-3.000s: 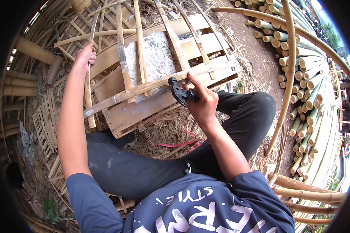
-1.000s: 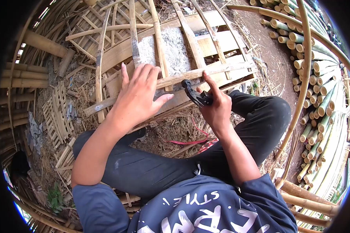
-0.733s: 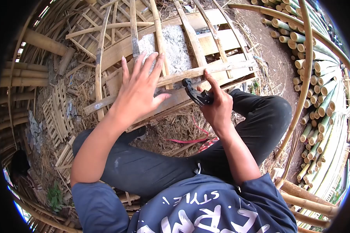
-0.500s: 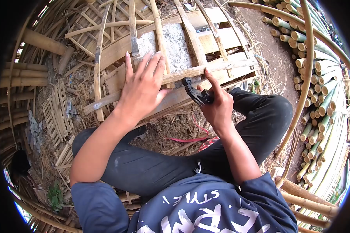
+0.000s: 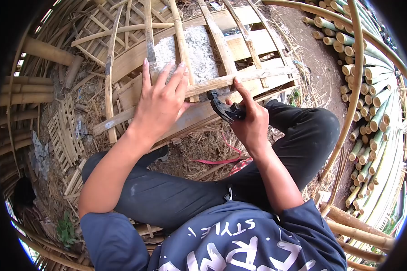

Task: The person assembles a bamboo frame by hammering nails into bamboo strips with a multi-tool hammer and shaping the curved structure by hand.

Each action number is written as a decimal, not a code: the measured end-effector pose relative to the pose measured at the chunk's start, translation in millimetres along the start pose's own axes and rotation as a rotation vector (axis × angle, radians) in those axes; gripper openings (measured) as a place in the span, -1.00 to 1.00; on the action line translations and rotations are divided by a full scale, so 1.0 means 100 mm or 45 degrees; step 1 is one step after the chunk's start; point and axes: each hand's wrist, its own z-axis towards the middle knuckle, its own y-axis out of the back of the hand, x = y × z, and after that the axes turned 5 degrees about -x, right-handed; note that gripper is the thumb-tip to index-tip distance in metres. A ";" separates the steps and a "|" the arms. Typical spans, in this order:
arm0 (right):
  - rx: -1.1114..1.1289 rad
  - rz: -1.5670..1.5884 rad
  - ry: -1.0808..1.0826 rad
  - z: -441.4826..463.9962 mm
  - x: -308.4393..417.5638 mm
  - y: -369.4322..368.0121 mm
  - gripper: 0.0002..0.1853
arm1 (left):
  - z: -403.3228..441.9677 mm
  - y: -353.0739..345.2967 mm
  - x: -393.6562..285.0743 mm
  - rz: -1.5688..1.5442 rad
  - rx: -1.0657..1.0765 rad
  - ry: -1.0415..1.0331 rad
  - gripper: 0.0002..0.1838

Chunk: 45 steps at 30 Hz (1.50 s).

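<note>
A lattice of split-bamboo slats lies over wooden boards in front of my crossed legs. My left hand rests on the near cross slat, its fingers stretched forward and apart, the thumb toward the near side. My right hand is wrapped round a black hand tool with a curved head; its exact kind is unclear. That hand's index finger reaches forward and touches the cross slat. The tool's head sits just on the near side of this slat. Several lengthwise slats run away from me beneath or against it.
A rough grey-white block shows between the slats, on wooden boards. Cut bamboo poles are stacked at the right, beside a curved bamboo strip. A woven bamboo piece and pink strap lie on the straw-covered ground.
The whole scene has shifted slightly left and up in the view. Both hands keep nearly the same places on the slat, and the black tool stays in my right hand.
</note>
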 end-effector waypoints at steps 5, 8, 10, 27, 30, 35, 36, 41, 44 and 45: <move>0.014 -0.021 0.005 0.00 -0.01 0.01 -0.25 | -0.01 0.03 0.00 -0.032 0.052 0.029 -0.24; 0.059 -0.054 0.003 0.00 -0.01 0.03 -0.22 | 0.00 0.03 -0.01 -0.035 0.048 0.027 -0.22; 0.132 -0.092 -0.012 -0.01 -0.03 0.05 -0.19 | 0.00 0.02 0.00 -0.041 0.044 0.027 -0.21; 0.110 -0.039 -0.043 -0.03 -0.05 0.01 -0.14 | -0.01 0.03 0.01 -0.172 0.054 0.095 -0.14; 0.112 -0.041 -0.040 -0.03 -0.05 0.01 -0.06 | -0.01 0.03 0.02 -0.173 0.071 0.089 -0.12; 0.125 -0.074 -0.047 -0.04 -0.05 0.01 -0.06 | 0.00 0.04 0.02 -0.162 0.064 0.069 -0.07; 0.121 -0.083 -0.049 -0.04 -0.05 0.00 -0.06 | -0.01 0.03 0.02 -0.163 0.053 0.077 -0.08; 0.122 -0.076 -0.037 -0.03 -0.05 0.00 -0.08 | -0.01 0.02 0.00 -0.187 0.028 0.112 -0.12; 0.141 -0.069 -0.049 -0.03 -0.04 0.02 -0.08 | -0.02 0.00 0.01 -0.180 0.034 0.088 -0.14; 0.146 -0.069 -0.054 -0.04 -0.04 0.02 -0.08 | -0.02 0.00 0.01 -0.178 0.035 0.088 -0.14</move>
